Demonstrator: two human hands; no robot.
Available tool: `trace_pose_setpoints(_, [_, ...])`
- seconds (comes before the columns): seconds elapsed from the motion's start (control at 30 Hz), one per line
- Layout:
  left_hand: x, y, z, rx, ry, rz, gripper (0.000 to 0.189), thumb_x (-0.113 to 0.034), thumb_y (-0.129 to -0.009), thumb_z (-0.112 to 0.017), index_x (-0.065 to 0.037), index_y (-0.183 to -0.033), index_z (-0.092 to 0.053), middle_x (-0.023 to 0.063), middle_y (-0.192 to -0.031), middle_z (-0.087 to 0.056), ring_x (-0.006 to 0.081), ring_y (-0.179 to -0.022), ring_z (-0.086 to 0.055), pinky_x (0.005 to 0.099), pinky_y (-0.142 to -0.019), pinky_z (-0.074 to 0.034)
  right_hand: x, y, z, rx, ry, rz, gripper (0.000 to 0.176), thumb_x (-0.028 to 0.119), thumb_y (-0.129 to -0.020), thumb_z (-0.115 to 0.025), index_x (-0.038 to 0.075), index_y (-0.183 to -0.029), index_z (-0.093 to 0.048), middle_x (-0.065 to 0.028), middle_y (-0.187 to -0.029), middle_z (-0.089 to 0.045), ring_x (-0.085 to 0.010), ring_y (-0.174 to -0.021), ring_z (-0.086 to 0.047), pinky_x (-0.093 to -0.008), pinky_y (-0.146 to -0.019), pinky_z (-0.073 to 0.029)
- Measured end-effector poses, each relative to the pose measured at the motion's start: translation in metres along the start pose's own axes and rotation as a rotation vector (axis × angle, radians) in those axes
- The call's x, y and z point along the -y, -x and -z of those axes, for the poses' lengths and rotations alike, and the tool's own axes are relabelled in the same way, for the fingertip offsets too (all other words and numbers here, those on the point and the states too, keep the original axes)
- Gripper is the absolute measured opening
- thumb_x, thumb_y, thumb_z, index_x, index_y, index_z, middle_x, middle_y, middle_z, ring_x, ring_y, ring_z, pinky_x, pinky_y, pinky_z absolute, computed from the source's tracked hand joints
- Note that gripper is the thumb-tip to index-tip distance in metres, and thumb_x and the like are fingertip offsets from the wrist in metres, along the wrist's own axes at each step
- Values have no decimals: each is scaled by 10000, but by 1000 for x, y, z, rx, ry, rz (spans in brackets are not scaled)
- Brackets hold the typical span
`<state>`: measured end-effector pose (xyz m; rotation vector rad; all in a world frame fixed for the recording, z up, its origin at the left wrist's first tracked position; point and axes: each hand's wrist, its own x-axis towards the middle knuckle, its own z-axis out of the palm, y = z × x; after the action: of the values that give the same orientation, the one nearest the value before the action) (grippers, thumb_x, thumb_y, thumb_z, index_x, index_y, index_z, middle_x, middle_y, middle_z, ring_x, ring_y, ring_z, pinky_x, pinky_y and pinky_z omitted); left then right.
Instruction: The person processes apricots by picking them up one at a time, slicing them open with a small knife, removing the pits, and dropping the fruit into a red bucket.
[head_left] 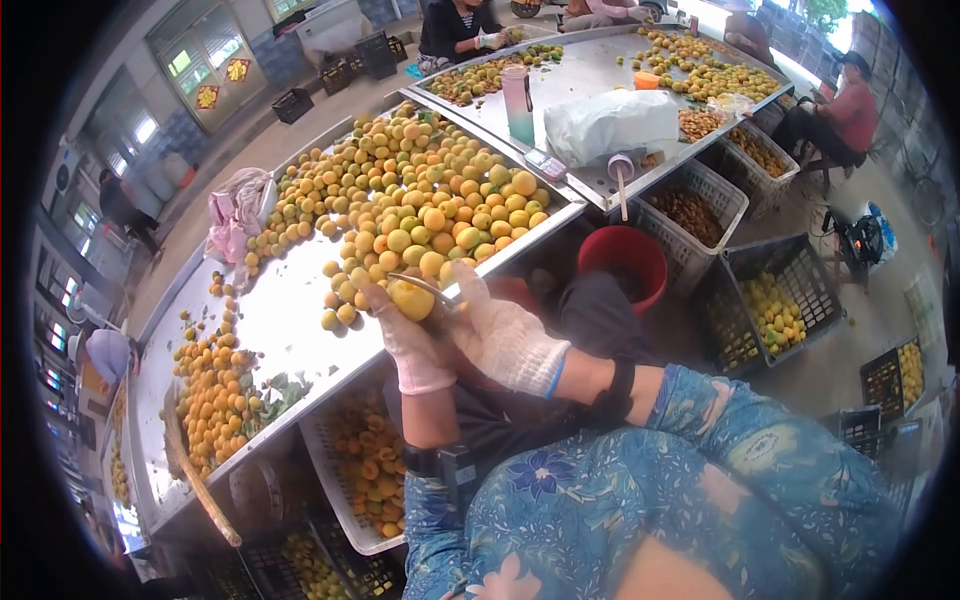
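Observation:
My left hand [412, 345], in a pale glove, is closed around a yellow apricot [411, 299] just off the table's front edge. My right hand [508, 335], also gloved, meets it from the right. It grips a thin curved tool [425, 286] that looks like a knife, lying across the top of the apricot; its handle is hidden in the glove. Right behind my hands spreads a big heap of apricots [430, 215] on the metal table [285, 300]. Below my left forearm, a white crate [335, 490] holds opened apricot halves [368, 465].
A wooden-handled broom [205, 490] leans over the table's left end. To my right stand a red bucket [625, 262], a crate of brown pits [690, 212] and a black crate of yellow-green fruit [775, 310]. A bottle [518, 105] and phone [546, 165] lie beyond. Other people sit farther off.

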<state>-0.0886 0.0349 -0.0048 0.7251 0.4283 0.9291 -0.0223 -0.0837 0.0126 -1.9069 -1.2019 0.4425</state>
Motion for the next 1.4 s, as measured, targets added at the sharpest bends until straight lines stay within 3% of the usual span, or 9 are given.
trace_pose_setpoints(0.1, [4,0,-1,77,-29,-72,679,-588,-936,-454,-70,-1370,-387,104,-1303,-512,252,-1193,-508,387,-1038,-407,-4,-3,-4,-7,10,46,746,273,-918,-496,25,-1482,-75,-235,-881,-656,-410,-796,-639,-504,-707,-499])
trace_pose_setpoints(0.17, [9,-3,-6,-62,-17,-150,672,-660,-890,-482,-13,-1049,-573,71,-928,-622,173,-823,-609,273,-733,-516,3,-2,-1,6,12,-21,725,269,-914,-498,34,-1478,-108,-237,-876,-655,-413,-800,-638,-508,-705,-498])
trace_pose_setpoints(0.6, [19,7,-17,-29,-502,-457,565,-496,-1021,-310,7,-1121,-547,83,-1046,-587,168,-939,-551,301,-832,-458,-1,1,-5,-125,32,14,453,238,-905,-502,77,-1309,-376,-230,-877,-655,-423,-851,-628,-492,-750,-492])
trace_pose_setpoints(0.67, [13,3,1,145,-365,-78,497,-399,-1014,-424,-23,-1339,-419,82,-1198,-520,188,-1034,-527,325,-901,-462,-3,-10,6,-132,60,-109,292,221,-889,-507,72,-1136,-468,-221,-861,-660,-421,-860,-629,-492,-753,-494])
trace_pose_setpoints(0.7, [35,-11,22,166,-838,-587,411,-301,-1009,-429,12,-1275,-424,122,-1074,-561,177,-931,-547,307,-810,-475,-1,-9,17,-120,68,-31,245,203,-878,-505,77,-1084,-466,-224,-865,-662,-420,-877,-631,-497,-762,-492])
trace_pose_setpoints(1.03, [20,13,-24,279,7,108,896,-699,-854,-490,-29,-1426,-329,148,-1365,-451,295,-1233,-461,427,-1062,-376,19,4,29,29,-101,-129,511,326,-1005,-294,10,-1406,-314,-230,-1088,-645,-344,-1011,-634,-402,-865,-479])
trace_pose_setpoints(1.27, [30,-11,-2,158,-793,-419,903,-677,-889,-444,13,-1445,-269,190,-1411,-395,316,-1252,-459,427,-1018,-432,1,7,39,-30,61,-28,553,287,-964,-429,28,-1424,-263,-221,-882,-671,-364,-779,-682,-453,-651,-521])
trace_pose_setpoints(1.37, [40,-5,-17,132,-336,-137,878,-670,-904,-418,11,-1441,-281,191,-1408,-404,320,-1256,-452,432,-1032,-419,-34,-13,-15,-372,149,110,522,311,-969,-414,45,-1401,-292,-219,-896,-675,-364,-810,-684,-437,-664,-526])
trace_pose_setpoints(1.4, [52,-18,3,126,-440,-154,864,-673,-913,-386,9,-1435,-297,183,-1405,-413,307,-1268,-441,432,-1054,-395,-3,12,30,-64,66,-86,487,338,-971,-405,56,-1360,-328,-203,-890,-683,-361,-817,-686,-428,-664,-531])
